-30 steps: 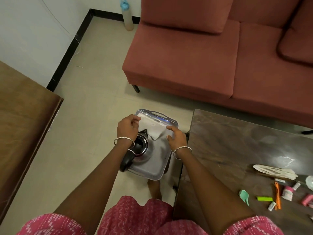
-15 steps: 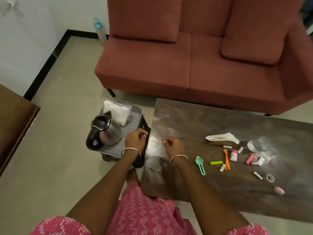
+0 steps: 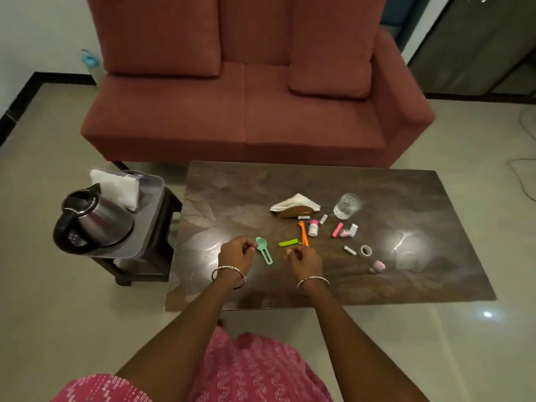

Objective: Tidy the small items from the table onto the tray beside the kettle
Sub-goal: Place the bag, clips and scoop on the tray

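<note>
A steel kettle [image 3: 92, 221] stands on a clear plastic tray [image 3: 148, 210] on a small dark stool at the left, with a white folded pouch [image 3: 116, 187] behind it. On the dark table [image 3: 319, 184] lie a mint green scoop [image 3: 264, 250], a lime green stick [image 3: 288, 243], an orange tool [image 3: 303, 233], a small white bottle [image 3: 313, 227], pink pieces [image 3: 338, 229] and a tape ring [image 3: 366, 250]. My left hand [image 3: 235, 253] hovers with curled fingers right beside the scoop's bowl. My right hand [image 3: 304, 258] is loosely curled just below the lime stick, holding nothing.
A napkin holder with white napkins [image 3: 295, 206] and a clear glass [image 3: 347, 206] stand behind the small items. A red sofa [image 3: 246, 111] fills the far side. A pink round item [image 3: 378, 266] lies toward the table's right.
Both hands left the tray and kettle and moved right over the table, now reaching the scoop and lime stick. The view swung right from the stool to the table.
</note>
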Demonstrator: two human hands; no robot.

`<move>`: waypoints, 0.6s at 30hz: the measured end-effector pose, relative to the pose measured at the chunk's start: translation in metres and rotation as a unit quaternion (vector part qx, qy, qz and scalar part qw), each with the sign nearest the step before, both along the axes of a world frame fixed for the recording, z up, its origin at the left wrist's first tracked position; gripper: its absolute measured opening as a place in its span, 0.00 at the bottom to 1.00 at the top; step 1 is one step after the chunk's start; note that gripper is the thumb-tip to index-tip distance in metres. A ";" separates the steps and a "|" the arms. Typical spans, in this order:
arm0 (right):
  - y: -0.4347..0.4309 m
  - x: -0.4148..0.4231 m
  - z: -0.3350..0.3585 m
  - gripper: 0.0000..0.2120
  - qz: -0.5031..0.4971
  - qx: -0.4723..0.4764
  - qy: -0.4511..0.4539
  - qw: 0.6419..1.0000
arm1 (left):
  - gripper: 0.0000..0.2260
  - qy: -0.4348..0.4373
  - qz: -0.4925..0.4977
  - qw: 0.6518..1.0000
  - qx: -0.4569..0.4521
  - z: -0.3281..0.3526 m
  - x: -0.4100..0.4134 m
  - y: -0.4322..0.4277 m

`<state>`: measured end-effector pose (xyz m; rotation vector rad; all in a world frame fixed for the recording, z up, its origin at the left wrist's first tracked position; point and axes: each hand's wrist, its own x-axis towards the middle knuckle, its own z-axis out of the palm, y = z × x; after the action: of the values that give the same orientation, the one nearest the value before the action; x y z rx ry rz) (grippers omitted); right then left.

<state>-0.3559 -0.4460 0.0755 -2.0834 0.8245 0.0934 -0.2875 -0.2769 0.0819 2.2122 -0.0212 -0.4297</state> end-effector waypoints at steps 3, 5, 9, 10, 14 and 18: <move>-0.032 -0.015 -0.001 0.06 -0.033 0.002 0.004 0.999 | 0.07 0.007 -0.025 1.000 0.010 0.002 -0.007 -0.034; -0.047 -0.024 -0.001 0.06 -0.049 0.009 0.005 0.999 | 0.08 0.019 -0.036 0.999 0.010 -0.003 -0.008 -0.051; -0.077 -0.033 -0.014 0.06 -0.085 0.025 0.020 0.996 | 0.07 0.037 -0.055 0.998 0.025 -0.017 -0.005 -0.084; -0.083 -0.033 -0.017 0.06 -0.091 0.027 0.027 0.995 | 0.07 0.043 -0.057 0.997 0.027 -0.021 -0.003 -0.091; -0.121 -0.021 -0.043 0.06 -0.104 0.033 0.066 0.992 | 0.06 0.062 -0.069 0.995 0.036 -0.044 0.015 -0.124; -0.158 -0.003 -0.070 0.06 -0.120 0.040 0.098 0.987 | 0.06 0.093 -0.065 0.992 0.050 -0.069 0.038 -0.153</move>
<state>-0.3593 -0.6040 0.0057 -1.9058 1.1660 0.1996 -0.2499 -0.4295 0.0127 2.2675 -0.0461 -0.7211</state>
